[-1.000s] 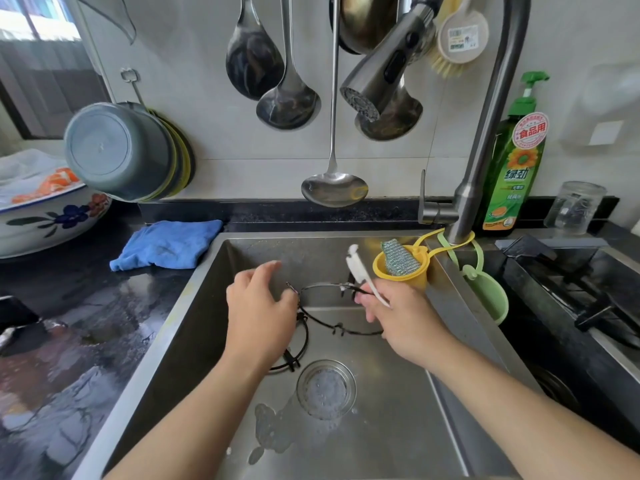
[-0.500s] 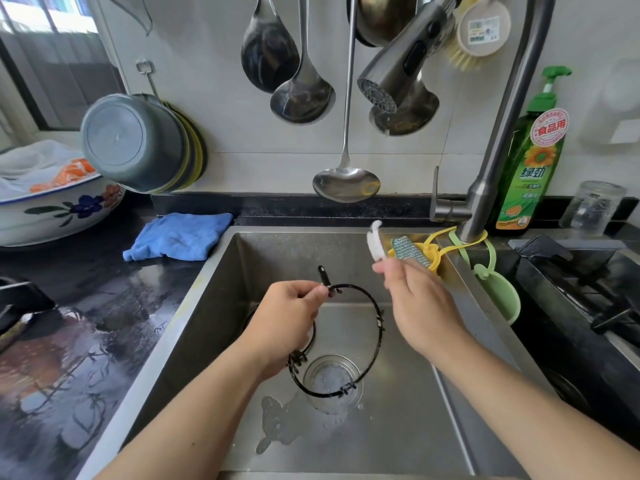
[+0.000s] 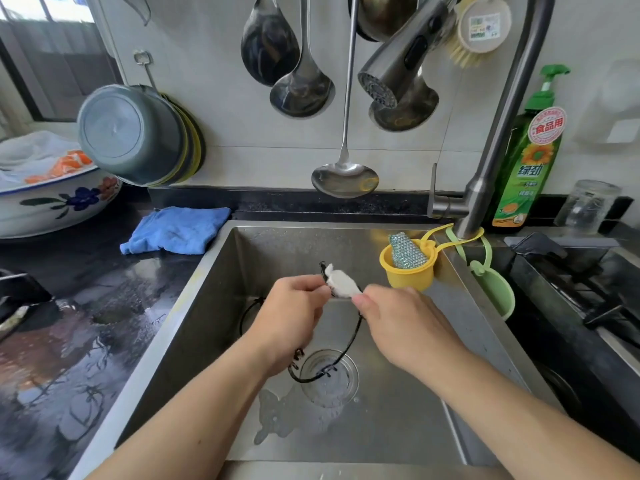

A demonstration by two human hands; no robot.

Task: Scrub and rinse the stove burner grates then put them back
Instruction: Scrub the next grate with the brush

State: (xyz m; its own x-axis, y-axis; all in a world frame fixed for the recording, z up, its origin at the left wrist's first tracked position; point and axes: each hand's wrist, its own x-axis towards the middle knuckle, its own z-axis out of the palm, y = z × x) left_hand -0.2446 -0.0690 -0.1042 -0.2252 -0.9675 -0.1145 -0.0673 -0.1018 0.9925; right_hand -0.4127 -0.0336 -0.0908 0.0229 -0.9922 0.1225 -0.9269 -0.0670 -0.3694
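Left hand [image 3: 291, 306] gripping wire burner grate [image 3: 349, 344] upright over sink [image 3: 398, 427] drain, for runoff. Right hand [image 3: 398, 317], at three o'clock, pinching white scrubber [image 3: 341, 284] against its top rim.

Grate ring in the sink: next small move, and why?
Probably slide the white scrub pad along the grate ring: the left hand holds the ring upright over the drain, the right hand pinches the pad against its top, and the faucet is dry.
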